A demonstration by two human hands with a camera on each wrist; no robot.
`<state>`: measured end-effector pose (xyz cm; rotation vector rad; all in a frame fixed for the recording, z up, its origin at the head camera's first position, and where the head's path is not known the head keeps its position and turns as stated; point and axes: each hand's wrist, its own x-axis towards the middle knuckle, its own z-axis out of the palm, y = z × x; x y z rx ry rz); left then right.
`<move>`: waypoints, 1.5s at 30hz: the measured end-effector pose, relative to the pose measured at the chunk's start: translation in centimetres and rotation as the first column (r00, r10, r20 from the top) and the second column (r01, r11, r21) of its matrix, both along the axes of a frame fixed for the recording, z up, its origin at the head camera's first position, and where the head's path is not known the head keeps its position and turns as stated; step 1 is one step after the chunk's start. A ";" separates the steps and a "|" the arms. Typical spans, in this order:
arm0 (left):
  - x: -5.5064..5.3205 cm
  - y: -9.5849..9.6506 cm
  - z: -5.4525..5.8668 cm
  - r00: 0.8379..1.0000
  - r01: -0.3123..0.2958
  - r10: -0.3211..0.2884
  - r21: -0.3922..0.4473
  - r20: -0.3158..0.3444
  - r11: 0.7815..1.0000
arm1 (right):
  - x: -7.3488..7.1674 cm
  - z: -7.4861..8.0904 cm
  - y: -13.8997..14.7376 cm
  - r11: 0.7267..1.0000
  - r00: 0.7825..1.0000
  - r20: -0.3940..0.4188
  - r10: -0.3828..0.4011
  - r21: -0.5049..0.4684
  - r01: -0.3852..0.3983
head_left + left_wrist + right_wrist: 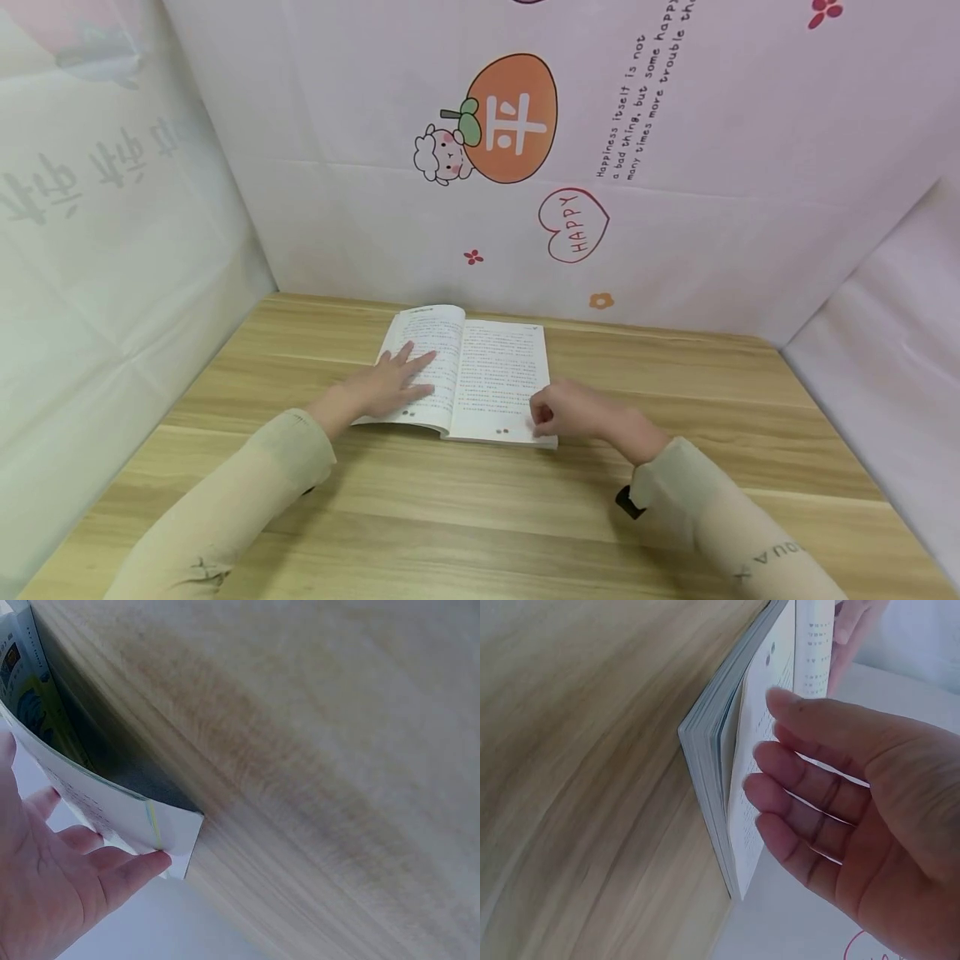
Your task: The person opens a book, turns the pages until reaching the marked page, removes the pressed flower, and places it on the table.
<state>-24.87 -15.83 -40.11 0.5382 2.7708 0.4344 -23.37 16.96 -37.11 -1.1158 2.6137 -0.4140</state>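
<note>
Backdrop (pixel 360 200), pale and printed with figures and lettering, stands behind the work. Table (pixel 480 517), wood-grained, extends from its foot toward the person. Sleeves (pixel 240 492), light in colour, slant inward from the near left and near right. Book (pixel 498 367) lies spread, text upward, at the far side of the table near the backdrop, ahead of the person and between the hands; its spine runs away from the person, so that the long axis of each page points toward the backdrop. The left half arches above the table; on the right, upper leaves part slightly from the stack. Left hand (pixel 386 385) rests on the left page, fingers spread. Right hand (pixel 581 410), well apart from the left, is at the near outer corner of the right page, its fingers loosely bent and gripping nothing visible; fingertip contact cannot be told. The governing relation: the right hand is nearer the right outer edge, with the spine to its left. Black piece (pixel 630 502) shows beside the right cuff.
</note>
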 end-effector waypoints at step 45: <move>0.2 0.1 0.3 0.998 0.022 -0.022 -0.003 0.053 1.000 | 0.0 0.1 2.1 1.000 0.991 -0.133 0.015 -0.009 -0.016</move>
